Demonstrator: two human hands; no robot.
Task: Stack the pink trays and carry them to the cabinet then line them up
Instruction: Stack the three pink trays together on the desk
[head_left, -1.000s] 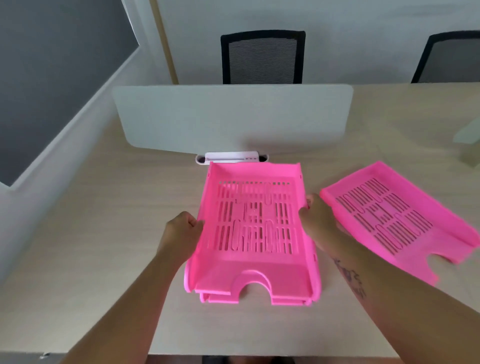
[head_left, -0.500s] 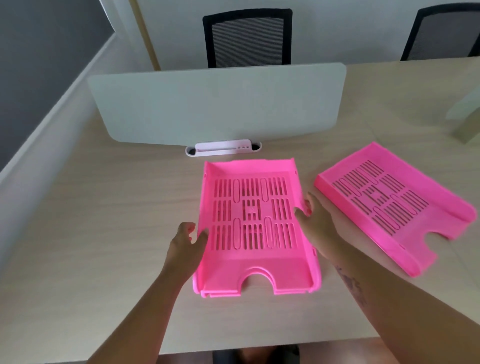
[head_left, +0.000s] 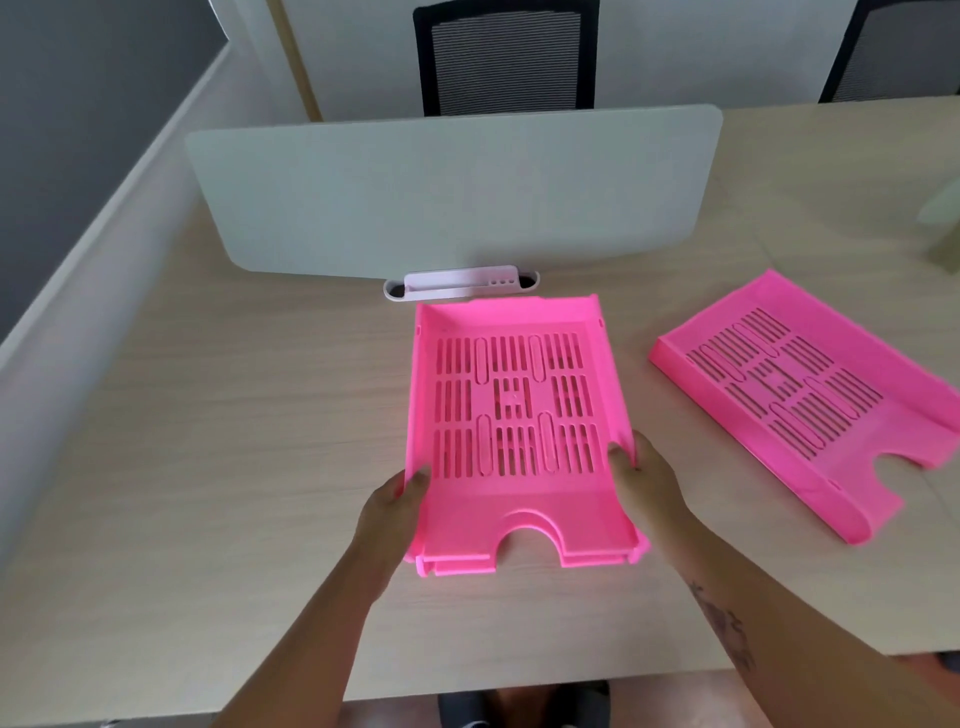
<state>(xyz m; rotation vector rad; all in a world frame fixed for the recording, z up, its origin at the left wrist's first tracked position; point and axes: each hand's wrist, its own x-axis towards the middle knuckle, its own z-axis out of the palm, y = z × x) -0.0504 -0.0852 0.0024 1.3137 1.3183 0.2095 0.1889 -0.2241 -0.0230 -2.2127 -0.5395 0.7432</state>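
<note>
Both hands are clasping the stack of bright pink slotted plastic letter trays (head_left: 519, 431) by its long side walls: the left hand (head_left: 392, 512) is pinching the left wall with the thumb hooked over the rim, and the right hand (head_left: 647, 480) is grasping the right wall the same way, each grip closed on the plastic. That stack is sitting on the pale wood-grain bench (head_left: 208, 441), just in front of the small white slotted holder (head_left: 461, 283) at the foot of the frosted grey divider screen (head_left: 452, 192). Judging by the doubled edges showing at the stack's near end, at least two trays are already nested; how many exactly is hard to tell. Another single pink slotted tray (head_left: 800, 400) is lying to the right of the stack, apart from it and angled, so the stacking is looking unfinished, and the carrying and lining up are not yet begun. No cabinet is showing anywhere in view. The single tray's far right corner is being cut off by the frame edge, the fingers under both walls are hidden, and two black mesh chairs (head_left: 506, 54) are standing beyond the screen, only partly visible.
</note>
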